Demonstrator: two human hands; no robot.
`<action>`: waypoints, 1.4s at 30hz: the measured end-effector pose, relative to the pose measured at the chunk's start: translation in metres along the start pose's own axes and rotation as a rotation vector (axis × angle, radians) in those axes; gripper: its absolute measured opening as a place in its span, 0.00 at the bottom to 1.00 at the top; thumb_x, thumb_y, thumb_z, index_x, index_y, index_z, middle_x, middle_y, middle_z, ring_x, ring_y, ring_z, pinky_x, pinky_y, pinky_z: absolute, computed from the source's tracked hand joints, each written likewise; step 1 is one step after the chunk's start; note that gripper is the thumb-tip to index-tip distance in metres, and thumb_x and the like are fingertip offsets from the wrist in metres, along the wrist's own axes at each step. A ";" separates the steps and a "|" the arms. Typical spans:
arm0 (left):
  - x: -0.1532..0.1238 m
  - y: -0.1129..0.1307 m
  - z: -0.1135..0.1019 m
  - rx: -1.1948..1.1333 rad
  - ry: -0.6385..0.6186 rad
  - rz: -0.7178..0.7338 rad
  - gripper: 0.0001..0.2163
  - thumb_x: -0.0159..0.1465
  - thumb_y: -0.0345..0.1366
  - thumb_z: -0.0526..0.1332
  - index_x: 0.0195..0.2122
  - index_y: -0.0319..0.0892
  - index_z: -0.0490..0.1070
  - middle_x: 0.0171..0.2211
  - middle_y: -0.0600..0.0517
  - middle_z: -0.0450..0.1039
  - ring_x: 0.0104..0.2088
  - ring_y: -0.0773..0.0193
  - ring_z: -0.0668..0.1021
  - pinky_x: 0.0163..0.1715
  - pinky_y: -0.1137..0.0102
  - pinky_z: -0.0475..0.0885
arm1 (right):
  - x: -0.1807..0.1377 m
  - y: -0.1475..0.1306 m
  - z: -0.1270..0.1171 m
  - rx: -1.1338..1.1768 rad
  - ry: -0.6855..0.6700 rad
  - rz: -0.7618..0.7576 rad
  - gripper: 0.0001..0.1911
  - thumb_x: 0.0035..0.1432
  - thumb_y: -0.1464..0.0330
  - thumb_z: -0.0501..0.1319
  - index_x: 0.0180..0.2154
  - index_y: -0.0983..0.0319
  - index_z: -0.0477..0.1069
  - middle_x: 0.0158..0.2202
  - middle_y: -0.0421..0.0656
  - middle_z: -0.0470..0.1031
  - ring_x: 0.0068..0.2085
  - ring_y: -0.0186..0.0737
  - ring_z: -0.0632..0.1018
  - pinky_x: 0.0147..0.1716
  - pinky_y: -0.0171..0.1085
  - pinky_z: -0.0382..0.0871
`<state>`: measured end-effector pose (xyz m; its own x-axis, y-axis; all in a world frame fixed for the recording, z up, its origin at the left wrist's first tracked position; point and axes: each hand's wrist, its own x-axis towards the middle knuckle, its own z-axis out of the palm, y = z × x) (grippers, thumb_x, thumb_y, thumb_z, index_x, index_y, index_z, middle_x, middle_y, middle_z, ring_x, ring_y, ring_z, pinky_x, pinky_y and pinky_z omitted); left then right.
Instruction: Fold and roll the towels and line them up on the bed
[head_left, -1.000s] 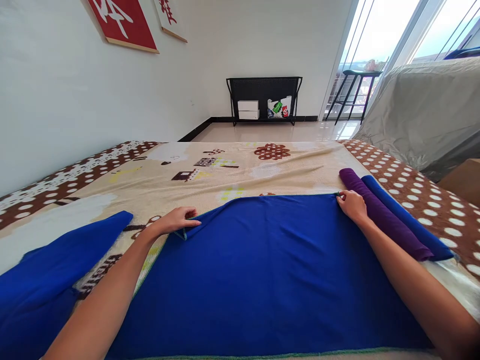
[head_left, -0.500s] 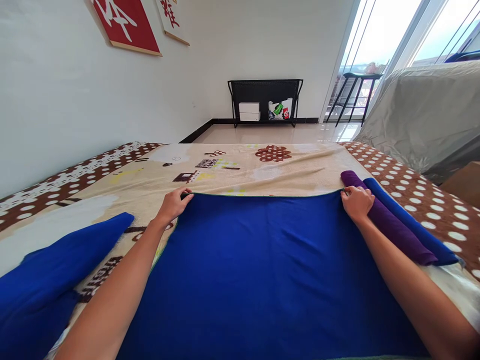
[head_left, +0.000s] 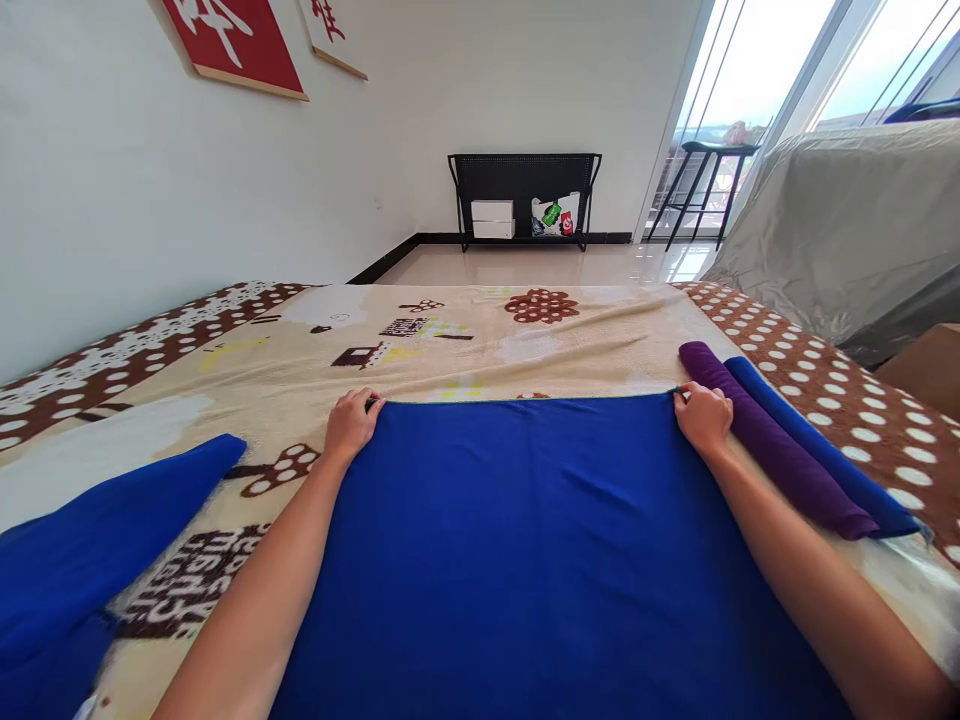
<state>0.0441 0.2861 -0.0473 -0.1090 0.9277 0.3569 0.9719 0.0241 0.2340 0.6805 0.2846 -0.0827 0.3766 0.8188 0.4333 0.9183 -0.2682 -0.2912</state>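
A blue cloth (head_left: pixel 540 550) lies spread over the patterned blanket, its far edge stretched nearly straight between my two hands. My left hand (head_left: pixel 352 425) is closed, pinching the far left corner. At the far right corner my right hand (head_left: pixel 703 415) is pinched shut on the same cloth. Just right of that hand lie a rolled purple cloth (head_left: pixel 780 445) and, beside it, a rolled blue cloth (head_left: pixel 821 450). Another blue cloth (head_left: pixel 112 530) lies loosely bunched to the left of my left arm. The near edge of the spread cloth is out of view.
Beneath everything is a cream and brown blanket (head_left: pixel 420 360) with dotted borders. Past its far end, a black rack (head_left: pixel 525 180) holding white boxes (head_left: pixel 493 219) stands against the wall. A black stool (head_left: pixel 701 190) and a grey-covered bulky object (head_left: pixel 855 220) are at the right.
Both hands have drawn the cloth's far edge slightly toward me, still gripping the corners. The left hand's grip has turned a little. The view has shifted slightly.
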 end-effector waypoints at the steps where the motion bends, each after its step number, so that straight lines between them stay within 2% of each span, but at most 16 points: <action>1: -0.001 0.001 0.001 0.012 0.004 -0.006 0.14 0.67 0.44 0.51 0.40 0.43 0.72 0.42 0.44 0.74 0.47 0.52 0.75 0.50 0.62 0.67 | 0.000 0.000 0.000 0.000 -0.008 0.000 0.16 0.61 0.63 0.53 0.42 0.62 0.76 0.36 0.52 0.77 0.45 0.53 0.72 0.48 0.49 0.62; 5: -0.008 0.011 -0.007 0.066 0.049 -0.053 0.14 0.67 0.42 0.51 0.43 0.41 0.72 0.44 0.39 0.73 0.49 0.45 0.73 0.49 0.55 0.66 | -0.004 -0.004 -0.008 0.024 -0.008 0.002 0.18 0.62 0.64 0.52 0.46 0.65 0.74 0.36 0.54 0.76 0.44 0.55 0.73 0.46 0.50 0.63; 8: -0.016 0.028 -0.024 0.097 0.120 -0.060 0.17 0.68 0.36 0.47 0.50 0.37 0.70 0.50 0.32 0.69 0.55 0.38 0.69 0.53 0.45 0.60 | -0.009 -0.014 -0.025 0.068 0.029 -0.051 0.23 0.64 0.65 0.48 0.55 0.68 0.69 0.44 0.59 0.74 0.49 0.58 0.72 0.49 0.53 0.62; 10: -0.023 0.050 -0.032 0.088 0.126 0.003 0.19 0.68 0.32 0.45 0.53 0.36 0.69 0.53 0.31 0.68 0.58 0.37 0.66 0.56 0.43 0.56 | -0.017 -0.029 -0.035 0.110 0.042 -0.124 0.25 0.65 0.66 0.46 0.58 0.68 0.67 0.50 0.60 0.71 0.54 0.61 0.69 0.53 0.55 0.60; 12: -0.033 0.084 -0.032 0.050 0.073 0.129 0.19 0.68 0.32 0.46 0.55 0.36 0.69 0.54 0.34 0.69 0.59 0.42 0.68 0.58 0.47 0.57 | -0.030 -0.055 -0.041 0.166 0.012 -0.229 0.24 0.65 0.66 0.45 0.56 0.66 0.69 0.52 0.58 0.71 0.57 0.59 0.68 0.56 0.55 0.59; 14: -0.046 0.129 -0.022 -0.008 -0.022 0.294 0.19 0.68 0.34 0.48 0.57 0.38 0.69 0.56 0.39 0.71 0.59 0.50 0.70 0.60 0.56 0.61 | -0.048 -0.092 -0.039 0.236 -0.067 -0.365 0.23 0.66 0.65 0.46 0.54 0.62 0.71 0.52 0.53 0.73 0.57 0.54 0.70 0.59 0.51 0.60; 17: -0.066 0.200 0.008 -0.081 -0.147 0.483 0.23 0.68 0.36 0.48 0.64 0.40 0.63 0.65 0.45 0.65 0.65 0.59 0.66 0.64 0.65 0.58 | -0.081 -0.154 -0.026 0.342 -0.219 -0.567 0.22 0.66 0.63 0.49 0.58 0.53 0.69 0.57 0.41 0.74 0.58 0.46 0.72 0.60 0.45 0.64; 20: -0.079 0.245 0.037 -0.106 -0.209 0.489 0.26 0.69 0.34 0.46 0.67 0.33 0.57 0.67 0.39 0.60 0.67 0.56 0.63 0.65 0.60 0.58 | -0.105 -0.197 -0.010 0.411 -0.317 -0.640 0.27 0.66 0.62 0.51 0.65 0.48 0.60 0.63 0.37 0.68 0.63 0.44 0.69 0.63 0.51 0.61; 22: -0.082 0.255 0.046 -0.106 -0.230 0.461 0.26 0.70 0.35 0.44 0.68 0.33 0.55 0.68 0.36 0.57 0.68 0.53 0.61 0.66 0.55 0.57 | -0.112 -0.206 -0.004 0.438 -0.354 -0.644 0.28 0.66 0.61 0.50 0.66 0.44 0.57 0.64 0.33 0.66 0.66 0.44 0.66 0.65 0.53 0.60; 24: -0.083 0.251 0.047 -0.101 -0.246 0.455 0.26 0.71 0.38 0.44 0.69 0.37 0.55 0.69 0.39 0.54 0.69 0.54 0.59 0.67 0.52 0.55 | -0.111 -0.202 -0.003 0.458 -0.382 -0.660 0.27 0.67 0.60 0.48 0.65 0.41 0.58 0.64 0.27 0.64 0.68 0.41 0.62 0.66 0.48 0.59; 26: -0.082 0.240 0.044 -0.092 -0.261 0.459 0.26 0.72 0.42 0.44 0.69 0.42 0.55 0.70 0.43 0.53 0.70 0.56 0.57 0.68 0.53 0.53 | -0.106 -0.190 -0.005 0.471 -0.409 -0.696 0.25 0.67 0.58 0.49 0.64 0.41 0.60 0.65 0.26 0.62 0.68 0.38 0.61 0.68 0.43 0.57; 28: -0.079 0.227 0.039 -0.079 -0.272 0.448 0.26 0.72 0.44 0.44 0.69 0.44 0.55 0.70 0.46 0.53 0.70 0.57 0.57 0.68 0.53 0.52 | -0.099 -0.174 -0.009 0.476 -0.434 -0.727 0.24 0.68 0.55 0.49 0.64 0.43 0.61 0.66 0.29 0.61 0.68 0.38 0.61 0.68 0.42 0.55; 31: -0.072 0.203 0.033 -0.053 -0.282 0.408 0.26 0.72 0.47 0.44 0.69 0.47 0.55 0.71 0.48 0.52 0.70 0.58 0.56 0.68 0.54 0.51 | -0.085 -0.148 -0.012 0.471 -0.454 -0.739 0.25 0.69 0.53 0.50 0.64 0.50 0.62 0.67 0.39 0.62 0.68 0.44 0.61 0.68 0.51 0.53; 35: -0.061 0.157 0.023 -0.009 -0.298 0.338 0.26 0.72 0.48 0.44 0.69 0.48 0.54 0.71 0.49 0.52 0.70 0.58 0.56 0.68 0.54 0.49 | -0.063 -0.104 -0.011 0.450 -0.451 -0.703 0.25 0.68 0.54 0.54 0.62 0.57 0.65 0.66 0.49 0.63 0.66 0.48 0.64 0.66 0.56 0.54; 42: -0.048 0.059 0.000 0.078 -0.289 0.157 0.27 0.72 0.50 0.43 0.70 0.49 0.53 0.71 0.49 0.50 0.71 0.57 0.54 0.68 0.52 0.47 | -0.027 -0.015 -0.010 0.351 -0.399 -0.555 0.26 0.68 0.54 0.49 0.62 0.56 0.66 0.65 0.43 0.65 0.68 0.44 0.62 0.68 0.49 0.54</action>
<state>0.1068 0.2427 -0.0506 0.0960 0.9893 0.1097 0.9864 -0.1093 0.1228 0.6579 0.2615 -0.0817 -0.2625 0.9252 0.2742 0.8419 0.3584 -0.4034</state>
